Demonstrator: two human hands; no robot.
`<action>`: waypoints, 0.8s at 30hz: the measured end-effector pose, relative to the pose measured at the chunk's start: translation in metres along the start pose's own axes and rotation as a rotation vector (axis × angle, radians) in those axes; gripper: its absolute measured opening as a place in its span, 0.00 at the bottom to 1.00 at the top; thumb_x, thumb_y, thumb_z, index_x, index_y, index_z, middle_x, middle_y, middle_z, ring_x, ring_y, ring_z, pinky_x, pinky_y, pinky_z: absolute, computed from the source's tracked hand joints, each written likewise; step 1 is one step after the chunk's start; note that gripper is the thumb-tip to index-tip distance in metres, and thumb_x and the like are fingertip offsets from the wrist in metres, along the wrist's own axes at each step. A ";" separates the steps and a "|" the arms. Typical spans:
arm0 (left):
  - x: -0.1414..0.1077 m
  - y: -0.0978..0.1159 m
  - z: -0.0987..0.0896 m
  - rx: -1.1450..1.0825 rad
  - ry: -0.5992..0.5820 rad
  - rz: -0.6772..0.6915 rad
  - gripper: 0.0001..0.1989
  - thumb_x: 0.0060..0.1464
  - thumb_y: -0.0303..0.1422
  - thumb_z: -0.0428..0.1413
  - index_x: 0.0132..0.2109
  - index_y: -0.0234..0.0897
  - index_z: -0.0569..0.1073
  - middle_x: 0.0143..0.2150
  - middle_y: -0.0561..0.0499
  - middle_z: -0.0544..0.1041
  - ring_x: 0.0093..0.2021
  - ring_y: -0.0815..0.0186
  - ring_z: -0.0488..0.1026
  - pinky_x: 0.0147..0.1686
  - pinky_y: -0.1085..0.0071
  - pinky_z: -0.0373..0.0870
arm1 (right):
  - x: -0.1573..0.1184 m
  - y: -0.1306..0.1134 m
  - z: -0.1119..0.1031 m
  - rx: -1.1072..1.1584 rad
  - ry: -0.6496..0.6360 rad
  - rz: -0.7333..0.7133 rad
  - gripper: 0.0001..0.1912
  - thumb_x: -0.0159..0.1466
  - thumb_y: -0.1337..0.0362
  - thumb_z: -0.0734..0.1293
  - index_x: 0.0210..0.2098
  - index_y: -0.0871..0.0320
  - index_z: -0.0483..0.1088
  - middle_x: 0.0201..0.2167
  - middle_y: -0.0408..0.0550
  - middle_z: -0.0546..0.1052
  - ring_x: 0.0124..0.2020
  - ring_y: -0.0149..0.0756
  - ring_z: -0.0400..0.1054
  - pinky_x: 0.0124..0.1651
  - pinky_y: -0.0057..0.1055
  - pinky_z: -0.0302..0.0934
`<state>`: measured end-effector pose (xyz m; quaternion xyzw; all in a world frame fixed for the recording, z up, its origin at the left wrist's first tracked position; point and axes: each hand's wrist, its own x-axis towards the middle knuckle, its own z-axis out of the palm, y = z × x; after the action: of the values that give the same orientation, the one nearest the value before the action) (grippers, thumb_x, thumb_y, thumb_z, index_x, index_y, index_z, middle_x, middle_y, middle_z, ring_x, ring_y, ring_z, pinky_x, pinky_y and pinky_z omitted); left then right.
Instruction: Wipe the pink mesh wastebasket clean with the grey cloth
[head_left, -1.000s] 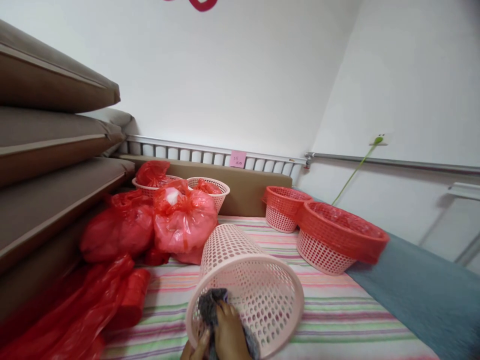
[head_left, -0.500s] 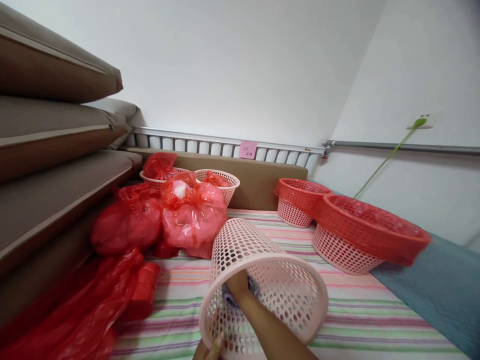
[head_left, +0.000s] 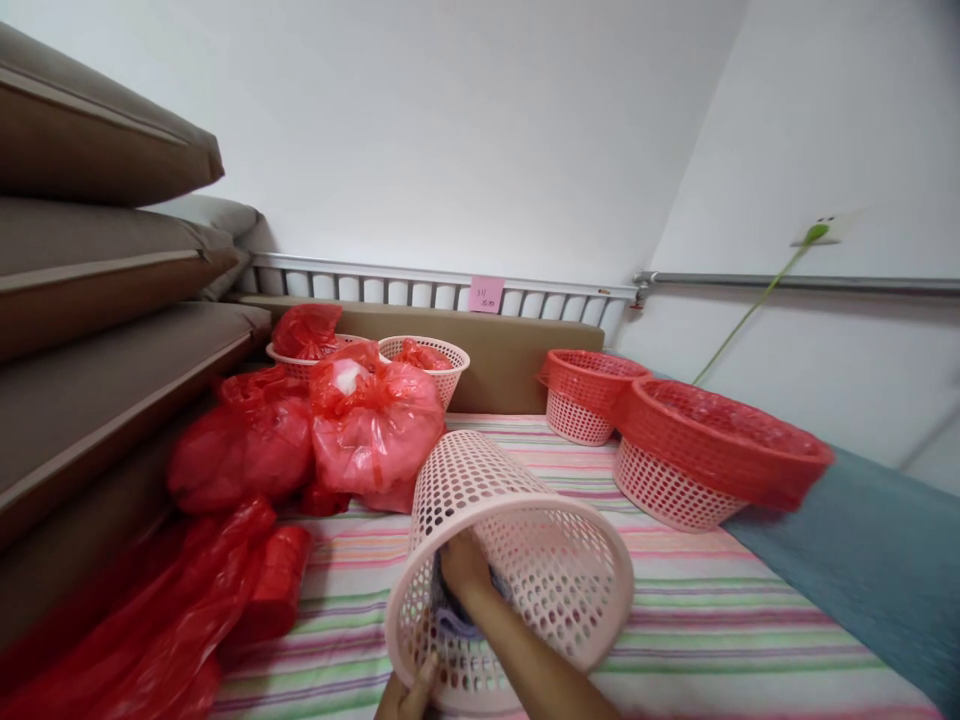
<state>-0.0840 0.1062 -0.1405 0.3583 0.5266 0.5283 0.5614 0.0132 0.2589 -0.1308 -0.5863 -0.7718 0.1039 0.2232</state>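
Note:
A pale pink perforated plastic basket [head_left: 517,502] lies tipped on its side, its mouth facing me. My left hand [head_left: 414,690] grips the rim at the lower left, thumb inside. Reaching into the basket, my right hand [head_left: 466,570] presses a grey-purple cloth [head_left: 459,622] against the inner left wall. The fingers of that hand are partly hidden by the cloth and basket.
Tied red plastic bags [head_left: 379,425] and a roll of red bags [head_left: 277,580] lie to the left. Two bag-lined baskets [head_left: 675,495] stand at right, and a pink basket [head_left: 454,380] behind. Stacked cushions [head_left: 112,370] rise at left, on a striped sheet [head_left: 705,640].
My right hand and the cloth have shifted slightly inside the basket, toward its left wall; more of the cloth shows below the hand. The whole view has shifted a little.

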 end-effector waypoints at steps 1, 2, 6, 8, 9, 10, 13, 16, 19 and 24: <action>0.001 0.000 -0.001 0.008 -0.009 0.029 0.31 0.42 0.47 0.61 0.53 0.36 0.73 0.54 0.47 0.75 0.66 0.48 0.51 0.65 0.55 0.40 | -0.011 -0.004 -0.002 -0.001 -0.014 0.011 0.22 0.57 0.72 0.56 0.48 0.63 0.70 0.48 0.57 0.73 0.51 0.46 0.64 0.54 0.38 0.54; 0.003 -0.001 -0.002 0.013 -0.018 0.061 0.31 0.42 0.46 0.61 0.53 0.35 0.72 0.56 0.46 0.73 0.66 0.49 0.50 0.65 0.56 0.40 | -0.023 -0.007 -0.004 0.001 -0.022 0.017 0.22 0.56 0.73 0.56 0.48 0.64 0.70 0.47 0.57 0.73 0.51 0.46 0.64 0.54 0.37 0.54; 0.011 -0.012 -0.004 0.006 -0.046 0.143 0.34 0.44 0.46 0.60 0.55 0.30 0.69 0.62 0.43 0.65 0.66 0.50 0.49 0.65 0.59 0.43 | -0.072 -0.014 -0.006 0.055 -0.021 -0.006 0.26 0.56 0.74 0.55 0.52 0.62 0.68 0.52 0.53 0.69 0.54 0.41 0.61 0.58 0.32 0.50; 0.015 -0.020 -0.004 0.005 -0.043 0.166 0.37 0.45 0.47 0.59 0.57 0.27 0.66 0.63 0.40 0.63 0.67 0.50 0.48 0.66 0.59 0.41 | -0.094 -0.012 -0.004 0.070 -0.038 -0.033 0.28 0.54 0.74 0.56 0.54 0.59 0.66 0.54 0.51 0.67 0.57 0.40 0.58 0.60 0.33 0.47; 0.017 -0.024 -0.005 0.003 -0.031 0.165 0.38 0.44 0.48 0.59 0.58 0.26 0.65 0.64 0.39 0.62 0.67 0.51 0.47 0.66 0.60 0.39 | -0.103 -0.009 -0.002 0.071 -0.051 -0.052 0.29 0.53 0.73 0.56 0.55 0.58 0.65 0.55 0.50 0.67 0.57 0.41 0.57 0.61 0.33 0.46; 0.019 -0.027 -0.006 -0.003 -0.018 0.148 0.40 0.44 0.49 0.59 0.58 0.26 0.65 0.64 0.39 0.61 0.67 0.51 0.46 0.66 0.60 0.38 | -0.111 -0.006 0.000 0.069 -0.062 -0.071 0.30 0.53 0.73 0.57 0.55 0.57 0.65 0.56 0.50 0.66 0.58 0.41 0.56 0.61 0.34 0.45; 0.024 -0.035 -0.012 -0.029 -0.039 0.037 0.43 0.40 0.51 0.60 0.56 0.24 0.66 0.63 0.35 0.62 0.67 0.50 0.47 0.66 0.60 0.40 | -0.127 0.002 0.008 0.041 -0.079 -0.097 0.29 0.52 0.71 0.60 0.54 0.55 0.66 0.56 0.48 0.66 0.57 0.43 0.57 0.61 0.35 0.45; 0.025 -0.036 -0.017 -0.030 -0.068 -0.022 0.43 0.37 0.52 0.62 0.54 0.24 0.68 0.61 0.35 0.65 0.66 0.49 0.48 0.66 0.59 0.41 | -0.135 0.005 0.013 0.024 -0.069 -0.077 0.27 0.52 0.70 0.60 0.53 0.54 0.67 0.56 0.48 0.67 0.57 0.43 0.57 0.60 0.35 0.46; 0.024 -0.034 -0.017 -0.034 -0.072 -0.018 0.42 0.40 0.53 0.59 0.56 0.27 0.67 0.62 0.38 0.65 0.66 0.51 0.47 0.66 0.60 0.39 | -0.134 0.002 0.010 0.061 -0.039 -0.073 0.26 0.54 0.70 0.60 0.52 0.54 0.68 0.54 0.48 0.68 0.57 0.42 0.57 0.60 0.35 0.46; 0.026 -0.030 -0.010 -0.034 -0.074 0.023 0.44 0.40 0.53 0.59 0.58 0.26 0.65 0.64 0.38 0.61 0.67 0.51 0.41 0.66 0.60 0.37 | -0.113 -0.007 -0.001 0.048 -0.038 -0.087 0.28 0.54 0.72 0.58 0.54 0.57 0.66 0.54 0.49 0.67 0.57 0.41 0.57 0.61 0.34 0.45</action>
<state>-0.0902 0.1247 -0.1763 0.3742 0.4921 0.5300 0.5805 0.0316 0.1495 -0.1516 -0.5445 -0.7980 0.1237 0.2267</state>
